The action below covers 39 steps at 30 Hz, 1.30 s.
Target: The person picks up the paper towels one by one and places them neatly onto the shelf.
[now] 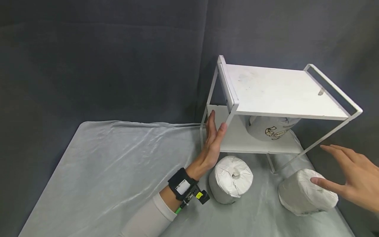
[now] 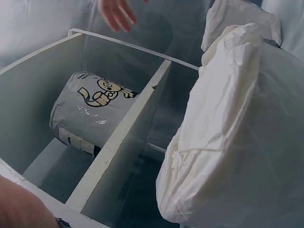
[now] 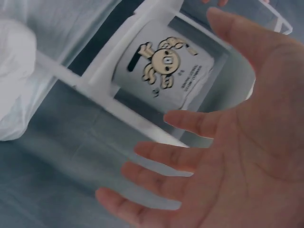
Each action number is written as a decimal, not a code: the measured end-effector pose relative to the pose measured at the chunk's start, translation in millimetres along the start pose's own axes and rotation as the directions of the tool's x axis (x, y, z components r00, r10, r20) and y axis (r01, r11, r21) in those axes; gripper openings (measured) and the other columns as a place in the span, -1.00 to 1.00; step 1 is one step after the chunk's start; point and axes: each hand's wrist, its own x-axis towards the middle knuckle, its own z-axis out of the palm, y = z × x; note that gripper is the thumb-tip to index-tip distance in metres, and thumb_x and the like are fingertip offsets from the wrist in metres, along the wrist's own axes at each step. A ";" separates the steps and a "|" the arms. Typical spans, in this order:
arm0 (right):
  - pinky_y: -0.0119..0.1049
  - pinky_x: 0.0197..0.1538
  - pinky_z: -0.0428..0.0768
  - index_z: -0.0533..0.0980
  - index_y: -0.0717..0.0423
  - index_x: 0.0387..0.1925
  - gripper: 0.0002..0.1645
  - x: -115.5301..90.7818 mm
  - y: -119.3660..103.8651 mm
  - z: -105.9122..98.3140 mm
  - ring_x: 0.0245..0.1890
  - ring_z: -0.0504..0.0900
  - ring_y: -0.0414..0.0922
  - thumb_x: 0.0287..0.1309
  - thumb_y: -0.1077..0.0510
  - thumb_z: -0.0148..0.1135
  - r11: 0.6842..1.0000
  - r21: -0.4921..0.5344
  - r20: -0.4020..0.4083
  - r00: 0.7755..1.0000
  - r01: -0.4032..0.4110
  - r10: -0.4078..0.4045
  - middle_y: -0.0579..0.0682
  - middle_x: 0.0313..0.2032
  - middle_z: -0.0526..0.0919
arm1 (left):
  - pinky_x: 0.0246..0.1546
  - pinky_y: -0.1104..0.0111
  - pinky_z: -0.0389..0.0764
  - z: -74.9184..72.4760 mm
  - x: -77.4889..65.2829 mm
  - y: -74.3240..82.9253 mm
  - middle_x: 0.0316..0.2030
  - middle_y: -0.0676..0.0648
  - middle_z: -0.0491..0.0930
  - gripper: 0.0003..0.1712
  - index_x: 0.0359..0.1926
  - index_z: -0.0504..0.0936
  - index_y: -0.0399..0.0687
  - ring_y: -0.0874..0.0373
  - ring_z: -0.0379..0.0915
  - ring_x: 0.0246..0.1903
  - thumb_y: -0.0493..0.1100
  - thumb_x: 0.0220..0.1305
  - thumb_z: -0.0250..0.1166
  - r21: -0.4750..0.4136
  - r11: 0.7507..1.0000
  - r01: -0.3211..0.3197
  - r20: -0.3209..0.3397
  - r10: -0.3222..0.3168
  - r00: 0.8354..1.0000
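Note:
A white two-tier shelf rack (image 1: pixel 284 89) stands at the right of the cloth-covered table. My left hand (image 1: pixel 209 149), fingers extended, rests against the rack's left side by its front post. On the lower tier lies a wrapped toilet roll (image 1: pixel 267 128) with a cartoon print (image 3: pixel 166 66), partly hidden under the top tier in the head view. My right hand (image 1: pixel 355 176) is held beside the rack's right side with fingers spread and nothing in them; its palm shows in the right wrist view. It overlaps the edge of a white-wrapped toilet roll (image 1: pixel 302 194).
Another white-wrapped toilet roll (image 1: pixel 232 177) stands in front of the rack, right of my left wrist. Grey cloth (image 1: pixel 103 171) covers the table, and a dark curtain (image 1: pixel 118 65) hangs behind. The rack's top tier has raised side rails (image 1: pixel 334 87).

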 end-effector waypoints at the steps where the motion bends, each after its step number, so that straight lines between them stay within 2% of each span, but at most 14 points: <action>1: 0.58 0.08 0.31 0.28 0.33 0.43 0.24 -2.0 2.2 1.8 0.10 0.38 0.63 -0.02 -0.35 0.57 1.000 -0.002 0.002 1.000 -0.001 0.001 0.58 0.24 0.39 | 0.62 -0.08 -0.28 0.2 0.2 0.1 0.70 -0.09 -0.42 0.29 0.72 -0.37 0.00 0.09 -0.53 0.67 0.73 0.35 -0.27 0.000 1.000 -0.003 0.001 0.003 1.000; 5: 0.60 0.07 0.34 0.29 0.40 0.37 0.27 -7.2 11.1 9.1 0.08 0.38 0.68 -0.06 -0.40 0.58 0.999 -0.027 0.030 0.999 -0.023 0.023 0.64 0.20 0.37 | 0.62 -0.10 -0.25 1.2 1.2 0.9 0.71 -0.13 -0.41 0.31 0.72 -0.36 -0.03 0.06 -0.51 0.67 0.74 0.34 -0.29 0.009 1.000 -0.012 0.004 0.012 1.000; 11: 0.66 -0.03 0.35 0.22 0.47 0.40 0.34 -9.9 27.1 20.1 0.05 0.37 0.75 -0.08 -0.34 0.63 0.999 -0.013 0.136 0.989 -0.052 0.053 0.71 0.19 0.32 | 0.62 -0.13 -0.24 1.4 1.5 2.6 0.70 -0.13 -0.42 0.29 0.72 -0.37 -0.06 0.02 -0.51 0.67 0.72 0.36 -0.30 0.014 1.000 -0.017 0.008 0.017 1.000; 19: 0.65 -0.11 0.42 0.04 0.60 0.47 0.43 -6.6 38.5 30.6 0.02 0.32 0.85 0.07 -0.34 0.57 0.997 0.004 0.322 0.944 -0.075 0.069 0.82 0.25 0.18 | 0.62 -0.11 -0.26 0.0 2.0 2.6 0.70 -0.14 -0.42 0.29 0.72 -0.37 -0.03 0.05 -0.51 0.67 0.72 0.35 -0.29 0.009 1.000 -0.009 0.005 0.009 1.000; 32: 0.66 -0.06 0.39 -0.09 0.59 0.54 0.48 -6.0 41.8 55.6 0.11 0.26 0.84 0.13 -0.30 0.56 0.989 0.095 0.403 0.913 -0.112 0.064 0.84 0.30 0.09 | 0.61 -0.17 -0.25 0.4 -0.4 1.4 0.70 -0.13 -0.42 0.28 0.72 -0.38 -0.07 -0.02 -0.50 0.68 0.70 0.37 -0.32 0.015 1.000 -0.004 0.010 0.004 1.000; 39: 0.66 -0.04 0.39 -0.12 0.62 0.53 0.48 -4.1 43.1 71.0 0.12 0.24 0.84 0.17 -0.31 0.52 0.983 0.116 0.450 0.890 -0.142 0.075 0.85 0.29 0.06 | 0.61 -0.13 -0.25 -0.2 -1.9 1.7 0.70 -0.11 -0.41 0.24 0.72 -0.39 -0.03 0.02 -0.50 0.67 0.68 0.39 -0.31 0.018 1.000 0.001 0.008 -0.001 1.000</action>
